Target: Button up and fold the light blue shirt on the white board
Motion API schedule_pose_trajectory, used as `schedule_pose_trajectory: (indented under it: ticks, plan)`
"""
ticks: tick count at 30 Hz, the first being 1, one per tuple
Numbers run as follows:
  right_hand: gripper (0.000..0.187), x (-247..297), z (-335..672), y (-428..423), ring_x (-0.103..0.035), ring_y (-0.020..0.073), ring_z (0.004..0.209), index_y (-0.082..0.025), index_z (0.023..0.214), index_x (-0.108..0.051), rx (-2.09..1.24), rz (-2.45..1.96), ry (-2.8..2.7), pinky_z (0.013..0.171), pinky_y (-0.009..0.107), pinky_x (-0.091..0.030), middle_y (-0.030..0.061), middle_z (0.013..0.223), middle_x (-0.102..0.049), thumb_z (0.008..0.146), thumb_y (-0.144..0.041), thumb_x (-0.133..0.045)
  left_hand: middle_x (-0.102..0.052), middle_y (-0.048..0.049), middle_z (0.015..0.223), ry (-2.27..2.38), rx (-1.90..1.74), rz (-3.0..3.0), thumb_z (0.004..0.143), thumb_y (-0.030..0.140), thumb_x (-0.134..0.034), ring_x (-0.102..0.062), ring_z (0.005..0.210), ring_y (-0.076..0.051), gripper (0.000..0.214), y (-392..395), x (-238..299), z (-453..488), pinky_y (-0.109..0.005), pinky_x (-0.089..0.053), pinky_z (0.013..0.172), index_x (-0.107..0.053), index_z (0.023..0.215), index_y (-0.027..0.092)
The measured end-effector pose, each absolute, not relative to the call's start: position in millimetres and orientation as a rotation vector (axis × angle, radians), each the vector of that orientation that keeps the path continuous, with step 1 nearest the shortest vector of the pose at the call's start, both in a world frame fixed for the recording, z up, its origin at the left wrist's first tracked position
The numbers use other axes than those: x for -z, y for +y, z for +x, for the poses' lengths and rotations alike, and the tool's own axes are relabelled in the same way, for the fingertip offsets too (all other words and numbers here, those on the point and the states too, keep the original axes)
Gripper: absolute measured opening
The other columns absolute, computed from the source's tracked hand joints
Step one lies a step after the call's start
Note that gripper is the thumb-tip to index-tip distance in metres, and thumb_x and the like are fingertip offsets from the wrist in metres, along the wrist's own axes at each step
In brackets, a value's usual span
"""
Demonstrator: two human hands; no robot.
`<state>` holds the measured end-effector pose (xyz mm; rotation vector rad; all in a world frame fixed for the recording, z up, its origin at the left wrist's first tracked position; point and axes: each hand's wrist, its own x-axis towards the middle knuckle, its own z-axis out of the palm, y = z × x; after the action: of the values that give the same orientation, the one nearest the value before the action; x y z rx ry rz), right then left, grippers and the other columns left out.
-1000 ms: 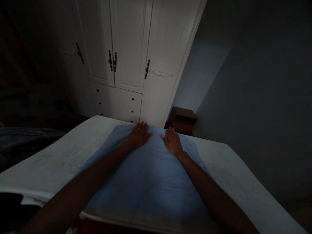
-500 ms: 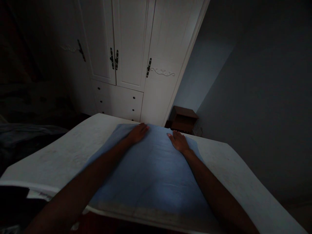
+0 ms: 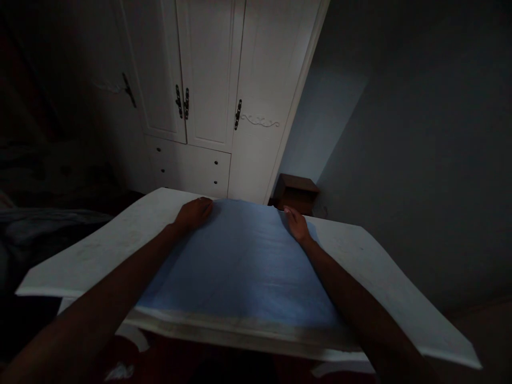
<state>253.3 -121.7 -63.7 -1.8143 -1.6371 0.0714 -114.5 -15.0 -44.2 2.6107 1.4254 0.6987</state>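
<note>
While both your forearms stretch over the white table, a blue cloth lies spread between them, running from the table's far edge to just short of its near edge. It is thin, matt woven fabric, roughly four-sided, smooth down its left half and rippled with shallow cross-wise creases towards the right. A beige-grey strip borders it along the near edge of the table.

Your left hand rests at the cloth's far left corner, close to the table's far edge; its fingers are bunched together and bent, and you cannot tell whether they pinch the fabric. Your right hand lies on the cloth near its far right corner, with a little blue showing beyond it; its fingers sit close together, and whether they grip the weave is too dark to tell.

Around the cloth, the tabletop is pale and faintly mottled, with angled corners at either end. Beyond the far edge you face a white panelled wardrobe with dark ornate handles, raised scrollwork and round drawer knobs. A boxy, open-fronted brown nightstand stands beside it, near a plain grey wall.
</note>
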Motion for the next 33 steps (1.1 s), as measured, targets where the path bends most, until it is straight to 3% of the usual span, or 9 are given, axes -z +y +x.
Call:
schedule_pose_trajectory:
  ticks: [3, 7, 13, 19, 21, 24, 28, 33]
  plan:
    - [0.081, 61, 264, -128, -0.047, 0.0246, 0.134, -0.009, 0.140, -0.049, -0.037, -1.907, -1.624, 0.113, 0.040, -0.034, 0.0150, 0.143, -0.052, 0.097, -0.063, -0.006, -0.049, -0.0154, 0.145, 1.475, -0.482, 2.637, 0.093, 0.056, -0.025, -0.044, 0.136, -0.030, 0.062, -9, 48, -130, -0.043, -0.035, 0.110, -0.059, 0.126, 0.017]
    - [0.079, 64, 279, -146, -0.036, 0.0296, 0.142, -0.008, 0.138, -0.051, -0.086, -1.999, -1.689, 0.119, 0.045, -0.024, 0.0169, 0.149, -0.045, 0.094, -0.069, -0.027, -0.040, -0.0232, 0.150, 1.413, -0.414, 2.612, 0.091, 0.060, -0.024, -0.032, 0.143, -0.032, 0.074, -3, 63, -143, -0.046, -0.029, 0.114, -0.049, 0.137, 0.007]
    - [0.082, 74, 297, -167, -0.024, 0.0229, 0.147, -0.010, 0.148, -0.038, -0.232, -2.075, -1.820, 0.122, 0.040, -0.017, 0.0121, 0.158, -0.030, 0.094, -0.070, -0.022, -0.051, -0.0165, 0.144, 1.331, -0.646, 2.395, 0.089, 0.058, -0.031, -0.036, 0.141, -0.030, 0.064, -3, 67, -151, -0.045, -0.027, 0.116, -0.059, 0.126, 0.014]
    - [0.084, 78, 306, -168, -0.036, 0.0264, 0.142, -0.013, 0.143, -0.047, -0.252, -1.927, -1.683, 0.122, 0.044, -0.021, 0.0127, 0.152, -0.042, 0.088, -0.074, -0.030, -0.058, -0.0179, 0.135, 1.420, -1.098, 1.727, 0.094, 0.059, -0.018, -0.055, 0.124, -0.027, 0.067, -19, 49, -159, -0.042, -0.045, 0.102, -0.062, 0.115, 0.013]
    - [0.084, 75, 309, -169, -0.036, 0.0274, 0.142, -0.012, 0.143, -0.046, -0.253, -1.896, -1.656, 0.121, 0.046, -0.022, 0.0138, 0.151, -0.042, 0.089, -0.073, -0.026, -0.061, -0.0177, 0.131, 1.349, -1.185, 1.466, 0.094, 0.058, -0.026, -0.059, 0.118, -0.024, 0.060, -28, 41, -166, -0.039, -0.049, 0.096, -0.063, 0.107, 0.013]
    - [0.087, 67, 316, -177, -0.037, 0.0282, 0.142, -0.013, 0.143, -0.046, -0.266, -1.829, -1.565, 0.120, 0.046, -0.025, 0.0148, 0.150, -0.044, 0.088, -0.075, -0.021, -0.068, -0.0163, 0.116, 1.204, -1.185, 1.209, 0.087, 0.054, -0.051, -0.064, 0.107, -0.023, 0.043, -52, 27, -189, -0.038, -0.054, 0.088, -0.064, 0.095, 0.014]
    - [0.088, 57, 322, -205, -0.037, 0.0311, 0.141, -0.013, 0.142, -0.048, -0.295, -1.738, -1.508, 0.121, 0.048, -0.023, 0.0159, 0.149, -0.045, 0.085, -0.078, -0.027, -0.071, -0.0138, 0.101, 1.236, -1.138, 1.175, 0.075, 0.047, -0.067, -0.068, 0.092, -0.024, 0.038, -107, 12, -220, -0.042, -0.057, 0.082, -0.065, 0.093, 0.014]
    - [0.069, 45, 306, -274, -0.036, 0.0296, 0.142, -0.026, 0.146, -0.042, -0.337, -1.718, -1.627, 0.121, 0.051, -0.023, 0.0060, 0.152, -0.043, 0.092, -0.068, -0.032, -0.070, -0.0107, 0.111, 1.541, -1.289, 1.580, 0.080, 0.060, -0.053, -0.065, 0.106, -0.030, 0.049, -187, 18, -210, -0.045, -0.055, 0.089, -0.066, 0.103, 0.019]
